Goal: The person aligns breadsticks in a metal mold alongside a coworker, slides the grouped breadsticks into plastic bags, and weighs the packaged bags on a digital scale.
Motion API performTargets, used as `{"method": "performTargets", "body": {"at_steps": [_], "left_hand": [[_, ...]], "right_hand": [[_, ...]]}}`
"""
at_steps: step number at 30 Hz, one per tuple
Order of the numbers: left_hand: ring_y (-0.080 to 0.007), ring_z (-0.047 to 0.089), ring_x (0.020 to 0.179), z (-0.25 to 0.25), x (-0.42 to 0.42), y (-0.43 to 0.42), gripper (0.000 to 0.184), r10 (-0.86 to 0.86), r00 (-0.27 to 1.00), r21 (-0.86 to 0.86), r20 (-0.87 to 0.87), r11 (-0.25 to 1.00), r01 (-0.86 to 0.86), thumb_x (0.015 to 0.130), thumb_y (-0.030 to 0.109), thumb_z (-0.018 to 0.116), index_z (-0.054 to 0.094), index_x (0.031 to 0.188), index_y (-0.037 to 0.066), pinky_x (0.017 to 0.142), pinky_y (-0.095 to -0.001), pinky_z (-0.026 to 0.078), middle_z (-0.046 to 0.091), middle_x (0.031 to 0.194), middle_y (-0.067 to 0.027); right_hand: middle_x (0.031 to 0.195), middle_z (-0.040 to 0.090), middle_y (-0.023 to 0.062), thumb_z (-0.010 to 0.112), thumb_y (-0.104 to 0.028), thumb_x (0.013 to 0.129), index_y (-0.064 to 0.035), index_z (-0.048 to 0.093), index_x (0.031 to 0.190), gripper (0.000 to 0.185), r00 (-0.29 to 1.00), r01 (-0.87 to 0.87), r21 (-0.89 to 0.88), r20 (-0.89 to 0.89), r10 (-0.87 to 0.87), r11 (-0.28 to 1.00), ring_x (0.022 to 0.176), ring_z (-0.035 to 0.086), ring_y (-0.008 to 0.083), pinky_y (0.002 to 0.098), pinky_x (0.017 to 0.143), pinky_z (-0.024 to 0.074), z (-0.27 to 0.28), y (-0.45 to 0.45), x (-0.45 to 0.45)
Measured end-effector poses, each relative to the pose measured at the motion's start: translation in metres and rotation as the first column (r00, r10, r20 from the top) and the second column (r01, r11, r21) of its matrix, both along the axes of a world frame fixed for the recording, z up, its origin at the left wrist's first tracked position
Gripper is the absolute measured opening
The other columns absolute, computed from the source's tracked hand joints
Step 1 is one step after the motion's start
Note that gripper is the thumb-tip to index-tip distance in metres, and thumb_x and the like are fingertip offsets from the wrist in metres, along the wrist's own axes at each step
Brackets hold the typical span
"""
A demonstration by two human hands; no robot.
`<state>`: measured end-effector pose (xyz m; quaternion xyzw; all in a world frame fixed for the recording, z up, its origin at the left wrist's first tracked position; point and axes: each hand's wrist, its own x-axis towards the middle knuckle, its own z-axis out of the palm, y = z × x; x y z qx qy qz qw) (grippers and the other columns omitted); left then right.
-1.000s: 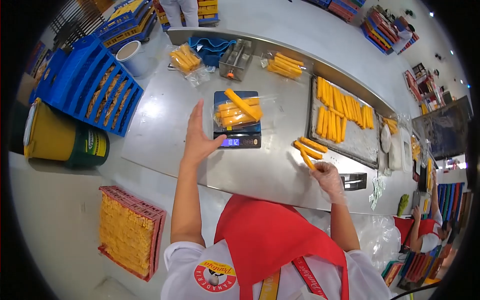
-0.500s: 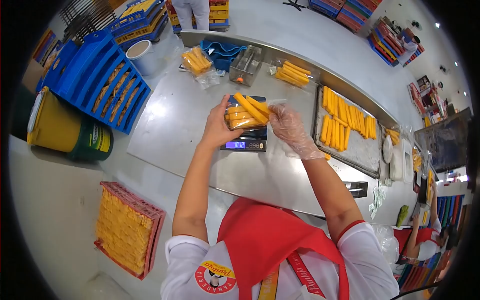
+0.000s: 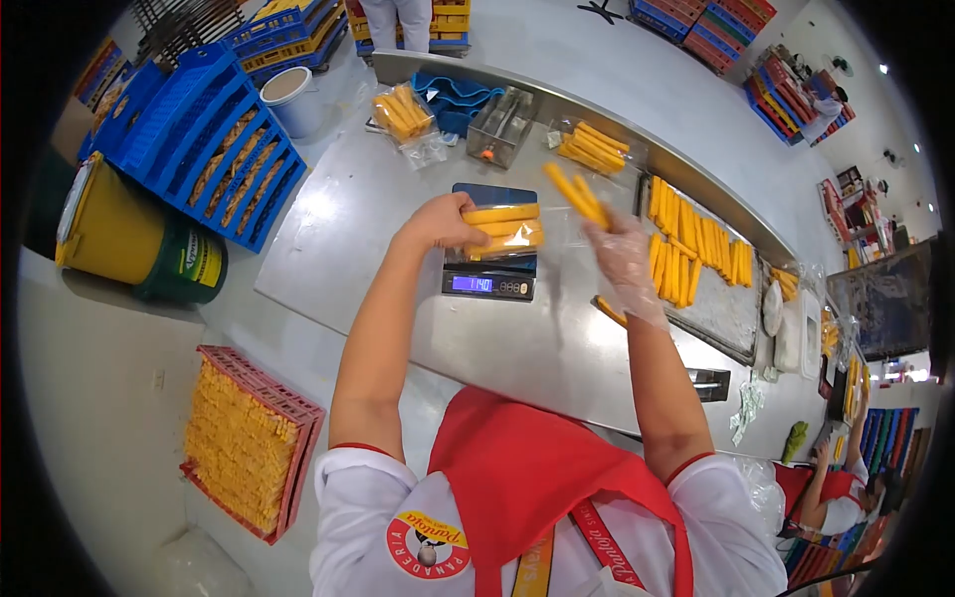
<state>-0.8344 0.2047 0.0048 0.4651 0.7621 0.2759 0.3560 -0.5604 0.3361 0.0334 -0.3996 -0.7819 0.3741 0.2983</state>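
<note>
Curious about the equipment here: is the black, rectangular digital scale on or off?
On: the scale has a lit blue display showing digits.

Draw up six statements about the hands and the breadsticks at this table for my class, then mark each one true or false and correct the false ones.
1. The right hand wears a clear plastic glove. True.
2. The left hand holds bagged yellow breadsticks over the digital scale. True.
3. The left hand is gloved too. False: it is bare.
4. The right hand holds nothing. False: it grips loose yellow breadsticks.
5. The digital scale's display is dark. False: the display is lit and shows digits.
6. The baking tray bears many unbagged breadsticks. True.
</note>
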Motion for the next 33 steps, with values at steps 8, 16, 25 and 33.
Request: {"method": "performTargets", "body": {"at_steps": [8,16,25,33], "left_hand": [[-0.0305,0.065,0.091,0.013,0.031,0.011,0.068,-0.235,0.932,-0.098,-0.277,0.972,0.216,0.05,0.028,0.091,0.059,0.103,0.001,0.08,-0.0385,0.053,0.066,0.098,-0.016],[-0.0372,0.064,0.1,0.031,0.092,-0.053,0.06,-0.175,0.932,0.14,-0.319,0.963,0.228,0.06,0.016,0.083,0.058,0.113,0.006,0.085,-0.0424,0.052,0.066,0.107,-0.0155],[-0.036,0.061,0.107,0.015,0.161,-0.08,0.066,-0.23,0.944,0.207,-0.236,0.937,0.28,0.062,0.017,0.084,0.056,0.121,0.006,0.092,-0.0429,0.049,0.064,0.115,-0.0154],[-0.0348,0.06,0.106,0.014,0.177,-0.081,0.065,-0.315,0.934,0.176,-0.17,0.923,0.343,0.064,0.022,0.085,0.056,0.121,0.008,0.091,-0.0435,0.048,0.064,0.114,-0.0147]], "right_hand": [[0.097,0.072,0.0151,0.074,-0.016,0.083,0.0076,0.064,0.124,0.049,0.956,0.182,-0.191,0.262,-0.129,0.965,0.088,0.068,0.0204,0.0316,0.083,0.0527,0.008,-0.003,0.068],[0.116,0.068,0.0118,0.081,0.001,0.075,0.0057,0.062,0.126,0.054,0.983,-0.073,-0.363,0.134,0.129,0.929,0.099,0.067,0.0166,0.0273,0.088,0.0542,0.019,-0.007,0.127],[0.125,0.063,0.0067,0.076,0.016,0.07,-0.0006,0.062,0.129,0.063,0.928,-0.361,-0.472,-0.1,0.358,0.804,0.112,0.062,0.0178,0.0292,0.094,0.0543,0.004,-0.054,0.142],[0.116,0.069,0.0098,0.072,0.011,0.076,0.0001,0.071,0.113,0.038,0.931,-0.334,-0.711,-0.351,0.099,0.619,0.105,0.064,0.0174,0.03,0.083,0.0559,0.018,-0.062,0.159]]}}
